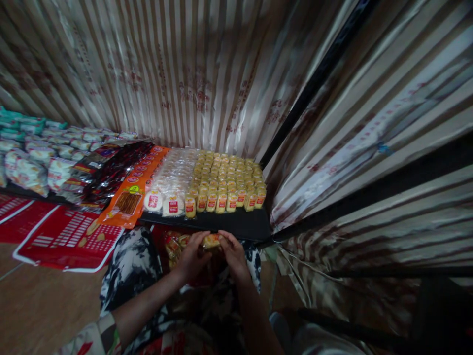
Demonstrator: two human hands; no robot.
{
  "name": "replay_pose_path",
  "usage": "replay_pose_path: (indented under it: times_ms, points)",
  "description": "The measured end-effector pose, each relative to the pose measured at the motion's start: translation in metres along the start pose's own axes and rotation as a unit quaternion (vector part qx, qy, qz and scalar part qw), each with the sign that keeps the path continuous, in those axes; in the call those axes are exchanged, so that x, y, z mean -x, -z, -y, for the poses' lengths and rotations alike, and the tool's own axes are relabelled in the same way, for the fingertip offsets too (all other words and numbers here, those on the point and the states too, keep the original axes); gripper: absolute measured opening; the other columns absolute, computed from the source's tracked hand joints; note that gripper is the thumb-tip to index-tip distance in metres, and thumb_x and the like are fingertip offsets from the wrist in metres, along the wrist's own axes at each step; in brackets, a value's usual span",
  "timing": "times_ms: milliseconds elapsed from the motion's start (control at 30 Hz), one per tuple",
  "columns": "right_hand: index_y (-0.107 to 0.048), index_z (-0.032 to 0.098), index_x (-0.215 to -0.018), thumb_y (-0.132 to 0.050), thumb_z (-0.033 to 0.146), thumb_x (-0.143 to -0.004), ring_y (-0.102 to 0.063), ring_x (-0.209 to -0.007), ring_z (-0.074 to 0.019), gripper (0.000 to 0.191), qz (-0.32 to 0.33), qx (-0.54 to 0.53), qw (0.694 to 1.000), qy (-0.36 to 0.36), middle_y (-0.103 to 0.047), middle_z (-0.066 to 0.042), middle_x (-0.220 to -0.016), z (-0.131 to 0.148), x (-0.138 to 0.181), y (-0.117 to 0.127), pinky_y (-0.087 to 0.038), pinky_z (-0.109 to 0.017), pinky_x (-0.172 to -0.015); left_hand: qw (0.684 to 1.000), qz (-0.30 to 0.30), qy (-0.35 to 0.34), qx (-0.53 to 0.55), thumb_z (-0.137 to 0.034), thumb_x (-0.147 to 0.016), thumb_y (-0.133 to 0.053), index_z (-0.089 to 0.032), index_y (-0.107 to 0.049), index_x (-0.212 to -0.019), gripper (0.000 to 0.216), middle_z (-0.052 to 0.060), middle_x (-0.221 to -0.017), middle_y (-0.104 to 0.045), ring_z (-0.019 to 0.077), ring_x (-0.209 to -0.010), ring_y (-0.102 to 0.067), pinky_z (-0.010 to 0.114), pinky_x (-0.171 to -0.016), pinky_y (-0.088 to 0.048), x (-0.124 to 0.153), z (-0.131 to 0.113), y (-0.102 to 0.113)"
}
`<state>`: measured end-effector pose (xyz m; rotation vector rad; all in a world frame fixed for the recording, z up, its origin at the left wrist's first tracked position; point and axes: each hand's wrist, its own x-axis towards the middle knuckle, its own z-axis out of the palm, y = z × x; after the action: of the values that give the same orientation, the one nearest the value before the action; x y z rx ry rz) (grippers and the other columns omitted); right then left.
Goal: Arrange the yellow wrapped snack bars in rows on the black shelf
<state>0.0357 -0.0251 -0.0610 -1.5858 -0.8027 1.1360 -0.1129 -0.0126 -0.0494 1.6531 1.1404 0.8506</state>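
My left hand (192, 256) and my right hand (232, 254) meet just below the front edge of a dark shelf (236, 224). Together they hold a small yellow wrapped snack packet (211, 241), fingers curled round it. Under the hands sits a red bag (173, 246) with more yellow packets in it. On the shelf above, rows of the same yellow snack packets (225, 182) stand packed side by side, with rows of white wrapped round cakes (170, 182) to their left.
Orange snack packs (127, 199), dark red packets (111, 172) and white-green bags (33, 158) fill the shelf to the left. Red patterned sheets (66, 239) hang below. Striped plastic curtains (185, 74) close off the back and right. A wooden floor (37, 305) lies at lower left.
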Motion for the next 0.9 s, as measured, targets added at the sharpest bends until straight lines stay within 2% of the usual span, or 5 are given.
replay_pose_path:
  times_ms: [200, 367, 500, 667, 900]
  points:
    - [-0.061, 0.017, -0.102, -0.061, 0.046, -0.068, -0.063, -0.083, -0.0190, 0.044, 0.003, -0.056, 0.998, 0.004, -0.067, -0.008, -0.098, 0.009, 0.005, 0.003, -0.051, -0.029, -0.070, 0.992, -0.041, 0.075, 0.089, -0.018, -0.071, -0.053, -0.016, -0.044, -0.117, 0.047, 0.011, -0.117, -0.051, 0.0168, -0.093, -0.058, 0.032, -0.083, -0.048, -0.003, -0.009, -0.011]
    - [-0.048, 0.017, -0.120, -0.059, 0.039, -0.070, -0.064, -0.079, -0.0178, 0.056, -0.017, -0.114, 0.993, 0.011, -0.066, -0.008, -0.097, 0.001, 0.009, 0.004, -0.052, -0.030, -0.069, 0.977, -0.061, 0.153, 0.135, -0.020, -0.074, -0.051, -0.013, -0.047, -0.111, 0.037, 0.007, -0.092, -0.061, 0.0133, -0.075, -0.060, 0.025, -0.069, -0.050, -0.015, -0.012, -0.022]
    - [-0.057, 0.016, -0.112, -0.054, 0.037, -0.074, -0.062, -0.086, -0.0215, 0.044, -0.051, 0.042, 0.994, 0.089, -0.064, -0.011, -0.101, -0.001, 0.011, 0.013, -0.051, -0.034, -0.074, 0.994, -0.068, 0.083, 0.014, -0.006, -0.069, -0.046, -0.017, -0.058, -0.101, 0.036, 0.004, -0.097, -0.059, 0.0142, -0.088, -0.057, 0.027, -0.082, -0.047, -0.027, -0.027, -0.020]
    - [-0.055, 0.022, -0.119, -0.053, 0.035, -0.078, -0.046, -0.113, -0.0242, 0.043, -0.099, 0.285, 0.914, 0.271, -0.056, -0.008, -0.121, 0.014, 0.007, 0.033, -0.037, -0.043, -0.097, 0.999, 0.014, -0.026, -0.046, -0.002, -0.066, -0.044, -0.023, -0.050, -0.121, 0.059, 0.003, -0.113, -0.056, 0.0152, -0.103, -0.052, 0.029, -0.093, -0.041, -0.047, -0.048, -0.020]
    - [-0.060, 0.020, -0.111, -0.050, 0.040, -0.079, -0.057, -0.082, -0.0191, 0.039, -0.141, 0.228, 0.940, 0.213, -0.063, -0.009, -0.098, 0.017, -0.018, 0.044, -0.048, -0.030, -0.067, 0.997, 0.014, -0.064, -0.042, -0.012, -0.073, -0.047, -0.022, -0.042, -0.127, 0.055, 0.006, -0.120, -0.051, 0.0145, -0.096, -0.055, 0.027, -0.079, -0.049, -0.072, -0.056, -0.044]
